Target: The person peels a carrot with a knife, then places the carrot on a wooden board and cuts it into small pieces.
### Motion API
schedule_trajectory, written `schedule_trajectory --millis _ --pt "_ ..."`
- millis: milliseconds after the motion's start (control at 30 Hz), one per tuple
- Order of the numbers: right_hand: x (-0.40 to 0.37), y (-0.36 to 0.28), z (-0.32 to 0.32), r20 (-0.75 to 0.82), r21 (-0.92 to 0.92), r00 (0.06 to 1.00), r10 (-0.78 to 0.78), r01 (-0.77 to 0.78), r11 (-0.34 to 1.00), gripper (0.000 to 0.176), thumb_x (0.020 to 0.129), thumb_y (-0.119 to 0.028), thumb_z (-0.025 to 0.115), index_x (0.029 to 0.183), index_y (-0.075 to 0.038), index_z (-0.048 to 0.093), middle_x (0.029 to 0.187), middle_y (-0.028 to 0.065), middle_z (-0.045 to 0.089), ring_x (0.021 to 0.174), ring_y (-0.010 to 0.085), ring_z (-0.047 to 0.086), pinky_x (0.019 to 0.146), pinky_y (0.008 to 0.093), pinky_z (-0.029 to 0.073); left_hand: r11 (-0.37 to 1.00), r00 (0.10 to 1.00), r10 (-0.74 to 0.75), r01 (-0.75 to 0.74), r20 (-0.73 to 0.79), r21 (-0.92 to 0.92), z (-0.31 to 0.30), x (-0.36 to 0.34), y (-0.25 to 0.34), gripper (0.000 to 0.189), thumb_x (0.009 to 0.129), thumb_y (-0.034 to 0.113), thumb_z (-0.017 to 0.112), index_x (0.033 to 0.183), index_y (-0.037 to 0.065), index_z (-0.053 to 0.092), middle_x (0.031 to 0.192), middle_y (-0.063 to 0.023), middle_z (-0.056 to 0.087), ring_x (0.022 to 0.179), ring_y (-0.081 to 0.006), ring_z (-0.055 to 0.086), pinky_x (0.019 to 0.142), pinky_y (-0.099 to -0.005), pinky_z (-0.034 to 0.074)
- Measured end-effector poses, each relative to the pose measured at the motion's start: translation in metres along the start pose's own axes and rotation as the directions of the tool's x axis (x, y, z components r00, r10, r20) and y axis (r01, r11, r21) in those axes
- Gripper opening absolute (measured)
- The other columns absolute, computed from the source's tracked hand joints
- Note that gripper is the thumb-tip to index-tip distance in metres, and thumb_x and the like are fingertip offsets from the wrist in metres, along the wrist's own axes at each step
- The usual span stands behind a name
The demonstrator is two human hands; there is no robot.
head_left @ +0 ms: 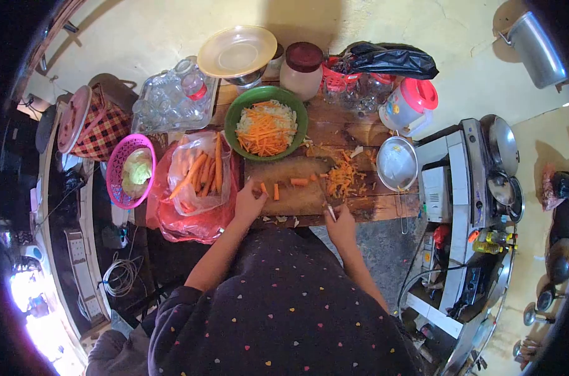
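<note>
My right hand (339,220) is closed round the handle of a knife (328,202), whose blade points up over the cutting board (297,207). At the board's left edge, my left hand (252,199) has its fingers on a small carrot piece (264,188). Other cut carrot pieces (299,182) lie on the board between my hands. Carrot peelings (344,177) are heaped right of the knife. Behind the board stands a green bowl (302,128) with shredded carrot (262,135) over a pale shredded vegetable. Whole carrots (203,174) sit in a plastic bag (183,156) to the left.
A pink basket (116,191) with cabbage stands at the left. A metal strainer (397,164) lies at the table's right side. Along the back are a tray of glasses (172,97), a yellowish bowl (237,53), a jar (302,72) and a pitcher (407,109). A stove (475,169) is further right.
</note>
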State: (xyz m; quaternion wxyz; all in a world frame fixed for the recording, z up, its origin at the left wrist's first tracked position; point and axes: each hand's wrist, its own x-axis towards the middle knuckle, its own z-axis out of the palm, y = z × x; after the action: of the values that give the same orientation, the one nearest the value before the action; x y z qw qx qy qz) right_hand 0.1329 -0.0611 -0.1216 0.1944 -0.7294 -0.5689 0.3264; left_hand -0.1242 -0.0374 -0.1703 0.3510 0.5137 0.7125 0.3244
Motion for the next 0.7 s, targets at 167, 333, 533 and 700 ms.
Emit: schedule_trajectory --millis 167,333,533,700 --pt "-0.005 0.003 0.019 0.083 0.039 0.996 0.009 -0.012 0.999 0.035 0.080 -0.030 0.061 0.086 0.003 0.052 0.076 0.0243 0.061 0.077 0.0408 0.060 0.067 0.0451 0.046 0.952 0.975 0.201 -0.172 -0.092 0.255 0.009 0.002 -0.005 0.030 0.072 0.012 0.064 0.101 0.008 0.057 0.089 -0.0125 0.059 0.089 -0.0302 0.057 0.078 -0.0394 0.046" --pt "-0.003 0.010 0.028 0.013 0.048 1.000 -0.013 0.012 0.999 0.035 0.081 -0.033 0.062 0.083 0.001 0.053 0.070 0.0194 0.061 0.069 0.0328 0.061 0.062 0.0392 0.046 0.784 0.862 0.506 -0.462 0.004 0.414 0.031 0.013 0.014 0.026 0.071 0.011 0.062 0.097 0.007 0.059 0.099 -0.0122 0.055 0.101 -0.0310 0.049 0.085 -0.0410 0.041" --pt "-0.004 -0.012 -0.007 -0.069 0.056 0.998 0.005 -0.001 0.998 0.038 0.083 -0.035 0.058 0.096 0.000 0.051 0.077 0.0205 0.062 0.077 0.0383 0.061 0.068 0.0420 0.047 0.708 0.746 0.554 -0.655 0.369 0.262 0.072 0.047 0.025 0.027 0.080 0.019 0.058 0.104 0.007 0.057 0.105 -0.0159 0.053 0.102 -0.0316 0.048 0.088 -0.0434 0.039" --pt "-0.008 -0.028 -0.041 -0.215 0.302 0.971 -0.108 0.171 0.938 0.043 0.084 -0.039 0.057 0.110 -0.005 0.048 0.078 0.0171 0.063 0.076 0.0346 0.062 0.067 0.0371 0.048 0.899 0.893 0.350 -0.235 0.284 -0.371 0.063 0.043 0.055 0.031 0.089 0.020 0.052 0.117 0.007 0.050 0.109 -0.0096 0.054 0.103 -0.0225 0.051 0.086 -0.0381 0.043"
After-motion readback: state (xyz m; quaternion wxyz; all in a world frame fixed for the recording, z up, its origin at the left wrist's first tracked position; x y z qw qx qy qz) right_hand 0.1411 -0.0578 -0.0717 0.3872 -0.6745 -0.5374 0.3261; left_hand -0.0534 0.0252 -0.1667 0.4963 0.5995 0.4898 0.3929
